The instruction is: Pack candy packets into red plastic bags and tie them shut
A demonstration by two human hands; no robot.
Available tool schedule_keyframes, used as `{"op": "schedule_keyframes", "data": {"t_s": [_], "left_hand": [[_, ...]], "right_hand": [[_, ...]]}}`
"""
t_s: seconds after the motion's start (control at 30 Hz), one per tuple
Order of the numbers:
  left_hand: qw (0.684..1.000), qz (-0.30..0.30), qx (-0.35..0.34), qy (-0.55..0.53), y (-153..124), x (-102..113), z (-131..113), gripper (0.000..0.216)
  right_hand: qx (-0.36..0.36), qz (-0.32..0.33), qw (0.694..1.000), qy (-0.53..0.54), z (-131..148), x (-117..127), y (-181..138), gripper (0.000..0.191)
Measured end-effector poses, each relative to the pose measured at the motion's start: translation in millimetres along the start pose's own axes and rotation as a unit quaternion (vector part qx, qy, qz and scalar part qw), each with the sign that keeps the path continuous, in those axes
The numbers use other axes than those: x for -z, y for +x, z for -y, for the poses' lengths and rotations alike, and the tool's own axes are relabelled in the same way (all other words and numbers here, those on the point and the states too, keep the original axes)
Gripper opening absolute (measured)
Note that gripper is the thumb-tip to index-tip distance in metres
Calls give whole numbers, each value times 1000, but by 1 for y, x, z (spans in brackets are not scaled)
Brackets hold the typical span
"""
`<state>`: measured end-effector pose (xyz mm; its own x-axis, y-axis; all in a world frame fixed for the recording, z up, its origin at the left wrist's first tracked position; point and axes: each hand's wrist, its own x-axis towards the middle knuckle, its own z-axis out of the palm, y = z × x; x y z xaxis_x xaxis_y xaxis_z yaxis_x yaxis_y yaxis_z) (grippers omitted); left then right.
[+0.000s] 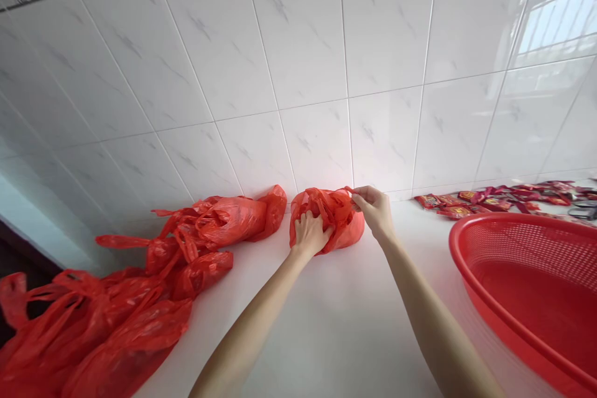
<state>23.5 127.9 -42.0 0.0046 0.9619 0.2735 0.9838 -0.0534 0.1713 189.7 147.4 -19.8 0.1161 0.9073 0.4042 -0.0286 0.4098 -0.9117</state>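
Observation:
A full red plastic bag (349, 233) stands on the white surface against the tiled wall. My left hand (310, 233) lies on the bag's front and top, its fingers reaching into the gathered plastic; the fingertips are partly hidden in the folds. On the bag's right side, my right hand (372, 206) pinches a handle of it between thumb and fingers, pulled a little to the right. What the bag contains is hidden.
Several more filled red plastic bags (233, 222) sit to the left along the wall and table edge. At the right is a large red plastic basket (522, 273). Behind it lie small red packets (494, 202) by the wall (312, 43).

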Motion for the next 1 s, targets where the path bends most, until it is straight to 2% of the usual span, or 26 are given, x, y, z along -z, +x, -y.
{"op": "schedule_keyframes", "data": {"t_s": [0.13, 0.27, 0.4, 0.5, 0.77, 0.9, 1.0], "left_hand": [[1000, -13, 12, -4, 7, -7, -16, 58], [1000, -12, 2, -29, 14, -15, -33, 78], [1000, 12, -27, -5, 20, -24, -51, 64], [999, 28, -40, 7, 25, -32, -63, 50], [997, 31, -59, -39, 48, -51, -82, 43], [994, 25, -57, -86, 51, -57, -80, 49], [992, 15, -48, -113, 48, -59, -73, 58]], "right_hand": [[-10, -12, 1000, 3, 8, 13, 2, 27], [-36, 5, 999, -30, 9, 25, 3, 28], [-49, 41, 996, -65, 13, 33, 2, 15], [-28, 44, 997, -54, 22, 39, 1, 20], [41, -85, 995, 33, 40, 65, 6, 27], [64, -153, 980, 112, 48, 81, 8, 26], [112, -208, 961, 143, 60, 96, 3, 20]]}}
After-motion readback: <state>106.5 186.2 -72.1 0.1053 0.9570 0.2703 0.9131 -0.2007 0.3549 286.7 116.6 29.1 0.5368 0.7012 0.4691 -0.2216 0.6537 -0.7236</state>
